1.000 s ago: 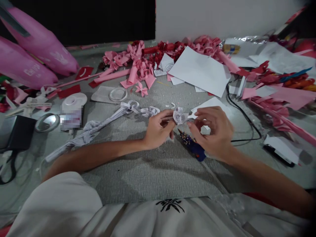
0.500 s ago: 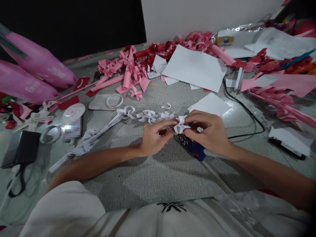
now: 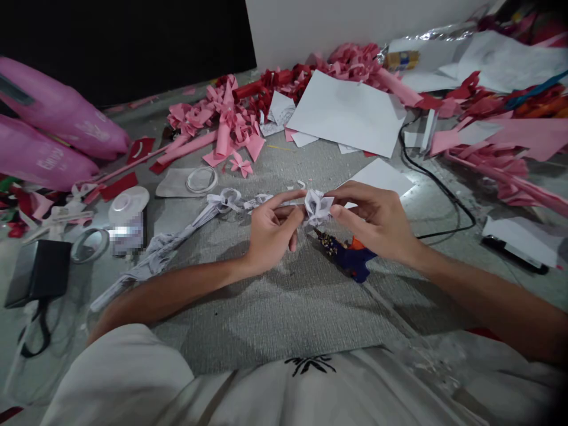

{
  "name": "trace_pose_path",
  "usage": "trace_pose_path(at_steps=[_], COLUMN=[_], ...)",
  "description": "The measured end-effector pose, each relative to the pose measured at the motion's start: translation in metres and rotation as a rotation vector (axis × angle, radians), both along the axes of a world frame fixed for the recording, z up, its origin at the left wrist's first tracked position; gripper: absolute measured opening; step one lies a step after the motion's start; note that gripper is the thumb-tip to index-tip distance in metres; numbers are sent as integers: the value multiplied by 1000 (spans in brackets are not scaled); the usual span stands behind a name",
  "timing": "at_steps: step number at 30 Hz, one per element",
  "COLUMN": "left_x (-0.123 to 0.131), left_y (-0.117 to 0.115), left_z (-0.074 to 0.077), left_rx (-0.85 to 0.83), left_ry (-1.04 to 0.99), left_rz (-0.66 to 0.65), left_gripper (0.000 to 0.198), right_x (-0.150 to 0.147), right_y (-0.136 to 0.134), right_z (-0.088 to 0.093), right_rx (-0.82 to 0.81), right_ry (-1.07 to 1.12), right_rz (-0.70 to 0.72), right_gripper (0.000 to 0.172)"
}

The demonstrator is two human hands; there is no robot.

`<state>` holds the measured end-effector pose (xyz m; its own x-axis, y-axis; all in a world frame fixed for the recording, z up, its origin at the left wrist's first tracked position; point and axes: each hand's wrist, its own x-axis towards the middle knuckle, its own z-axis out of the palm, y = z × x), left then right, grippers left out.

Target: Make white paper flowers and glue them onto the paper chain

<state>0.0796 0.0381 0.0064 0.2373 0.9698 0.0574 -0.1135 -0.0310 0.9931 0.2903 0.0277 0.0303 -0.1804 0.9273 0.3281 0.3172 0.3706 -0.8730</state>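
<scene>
A small white folded paper flower (image 3: 318,206) is held up between both hands. My left hand (image 3: 276,229) pinches its left side with thumb and fingers. On the right side, my right hand (image 3: 377,219) grips it between thumb and forefinger. Just below lies a dark blue glue gun (image 3: 352,260) with a speckled tip and an orange part, partly under my right hand. Behind my left hand, white folded paper pieces (image 3: 261,201) lie on the grey mat (image 3: 248,319). A bundle of white paper stems (image 3: 177,242) stretches toward my left forearm.
Pink and red paper flowers (image 3: 239,118) and white sheets (image 3: 346,112) lie at the back. Two pink bottles (image 3: 84,121), a black box (image 3: 42,272) and a tape roll (image 3: 90,244) sit left. A black cable (image 3: 437,177) curves at right, near a black stapler-like object (image 3: 515,254).
The paper flower has been raised and turned, so its open petals show. My left hand has shifted slightly left, and more of the glue gun is visible.
</scene>
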Motion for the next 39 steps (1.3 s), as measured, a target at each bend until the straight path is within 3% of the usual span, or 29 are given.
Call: trace_pose_path(at_steps=[4, 10, 16, 23, 28, 34, 39], left_x=[0, 1, 2, 2, 4, 5, 2], left_y=[6, 5, -3, -5, -10, -13, -15], left_z=[2, -3, 3, 0, 1, 5, 0], left_rx=[-52, -55, -60, -77, -20, 15, 104], left_ry=[10, 34, 40, 39, 56, 60, 152], left_rz=[13, 5, -79, -113, -95, -37, 16], left_gripper=[38, 44, 48, 60, 57, 39, 50], right_x=[0, -4, -5, -5, -9, -17, -20], right_y=[-1, -1, 7, 7, 3, -4, -7], right_z=[0, -3, -11, -14, -15, -25, -28], right_rx=[-94, -117, -216, -323, -270, -85, -50], right_ry=[-17, -27, 100, 213, 276, 314, 281], right_rz=[40, 45, 13, 11, 28, 3, 2], right_gripper=[27, 18, 11, 11, 18, 9, 12])
